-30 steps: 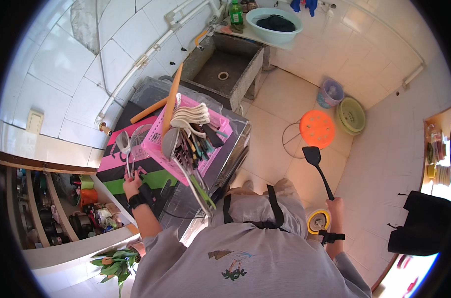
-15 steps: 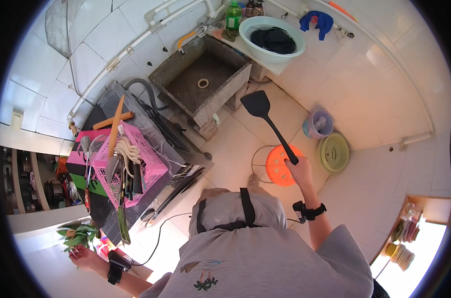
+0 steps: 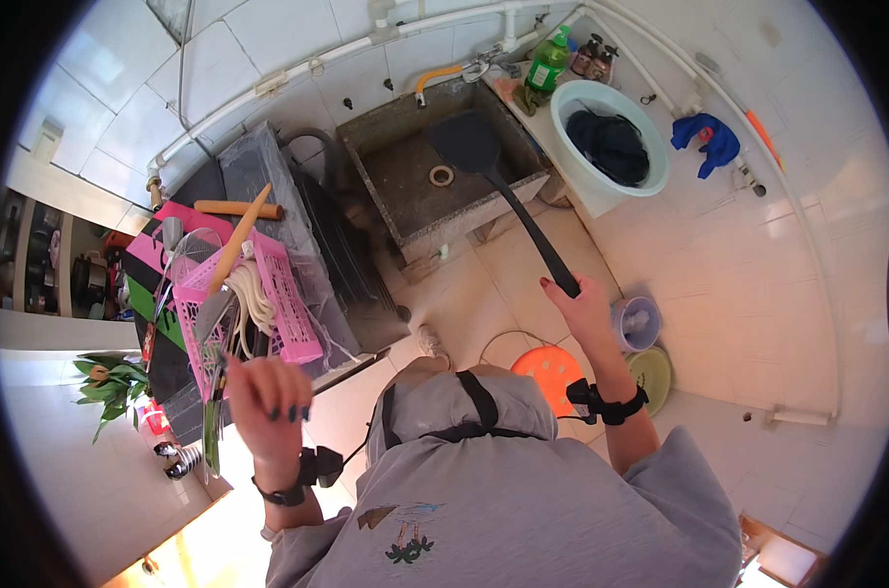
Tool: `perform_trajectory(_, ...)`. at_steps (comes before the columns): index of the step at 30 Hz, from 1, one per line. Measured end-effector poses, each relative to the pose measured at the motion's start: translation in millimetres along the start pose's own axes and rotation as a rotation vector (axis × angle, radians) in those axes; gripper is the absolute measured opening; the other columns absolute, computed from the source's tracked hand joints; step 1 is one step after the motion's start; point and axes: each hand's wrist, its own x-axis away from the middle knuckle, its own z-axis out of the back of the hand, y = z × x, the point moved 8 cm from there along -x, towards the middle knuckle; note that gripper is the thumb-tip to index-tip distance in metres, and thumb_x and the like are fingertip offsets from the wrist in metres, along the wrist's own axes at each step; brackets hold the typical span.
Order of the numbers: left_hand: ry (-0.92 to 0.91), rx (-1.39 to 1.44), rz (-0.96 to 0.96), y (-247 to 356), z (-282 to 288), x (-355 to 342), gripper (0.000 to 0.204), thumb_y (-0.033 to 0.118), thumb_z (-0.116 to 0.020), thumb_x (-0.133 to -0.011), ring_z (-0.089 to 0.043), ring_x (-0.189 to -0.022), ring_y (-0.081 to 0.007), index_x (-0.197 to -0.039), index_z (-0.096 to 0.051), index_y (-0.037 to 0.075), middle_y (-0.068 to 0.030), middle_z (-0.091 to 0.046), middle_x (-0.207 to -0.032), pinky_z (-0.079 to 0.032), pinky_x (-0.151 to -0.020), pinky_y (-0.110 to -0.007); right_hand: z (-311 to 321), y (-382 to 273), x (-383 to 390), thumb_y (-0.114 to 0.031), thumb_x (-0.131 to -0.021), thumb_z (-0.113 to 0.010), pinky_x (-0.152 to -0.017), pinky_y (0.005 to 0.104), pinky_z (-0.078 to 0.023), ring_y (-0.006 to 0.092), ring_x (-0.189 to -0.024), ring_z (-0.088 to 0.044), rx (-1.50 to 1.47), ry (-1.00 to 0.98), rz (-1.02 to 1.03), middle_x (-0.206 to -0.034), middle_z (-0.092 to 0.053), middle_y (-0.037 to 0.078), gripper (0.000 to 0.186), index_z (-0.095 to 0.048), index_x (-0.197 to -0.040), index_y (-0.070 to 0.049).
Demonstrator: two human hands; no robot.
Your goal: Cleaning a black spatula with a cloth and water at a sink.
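My right hand [image 3: 586,312] is closed around the handle end of a black spatula [image 3: 528,230]. Its broad flat head is raised and, from here, overlaps the concrete sink [image 3: 385,211]. The spatula's head is slightly blurred. In front of the pink plastic basket [image 3: 292,294], my left hand [image 3: 271,392] is raised with its fingers curled in, and nothing shows in them. The basket holds several utensils, among them a wooden stick [image 3: 240,240], a bundle of cream cord [image 3: 251,299] and a wire strainer [image 3: 194,253]. The hand covers part of the utensil handles.
Beside the sink stand a pale basin [image 3: 572,98] with dark cloth and a green bottle [image 3: 548,61]. An orange stool [image 3: 542,372], a purple bucket [image 3: 635,338] and a green basin [image 3: 650,382] are on the floor. Shelves [image 3: 62,274] hold cookware at the left.
My left hand has come from beside the plant to in front of the basket, its fingers now curled. The spatula, still in my right hand, has risen toward the sink. My view has shifted.
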Motion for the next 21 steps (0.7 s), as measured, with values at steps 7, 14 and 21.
perform_trajectory(7,-0.127,-0.082,0.196,-61.2,-41.8,-100.0,0.039,0.034,-0.037,-0.093,-0.052,-0.084,-0.0219,-0.091,-0.049,-0.002,-0.0126,-0.052,-0.084,-0.042,-0.075,-0.030,20.7,-48.0,-38.7,-0.015,-0.073,-0.067,-0.044,0.0224,-0.023,0.0030,-0.049,-0.032,-0.202,-0.032,0.055,-0.053,-0.036,-0.006,0.021,-0.054,-0.066,-0.001)
perform_trajectory(14,-0.105,-0.168,-0.118,-65.0,-54.9,-194.7,0.065,0.041,-0.046,-0.089,-0.044,-0.118,-0.0294,-0.131,-0.026,-0.005,-0.0209,-0.043,-0.126,-0.036,-0.098,-0.038,-14.9,-94.0,-103.8,-0.003,-0.069,-0.065,-0.043,0.0220,-0.025,0.0036,-0.047,-0.034,-0.274,-0.350,0.326,-0.050,-0.038,-0.004,0.014,-0.053,-0.062,-0.001)
perform_trajectory(21,0.430,0.000,0.064,-90.1,-1.6,-231.2,0.047,0.032,-0.043,-0.092,-0.061,-0.089,-0.0341,-0.121,-0.040,-0.005,-0.0248,-0.056,-0.106,-0.054,-0.071,-0.036,-91.3,-106.1,-205.1,-0.007,-0.072,-0.064,-0.049,0.0236,-0.036,0.0096,-0.052,-0.047,-0.046,-1.099,0.497,-0.060,-0.051,0.004,0.011,-0.058,-0.077,0.000)
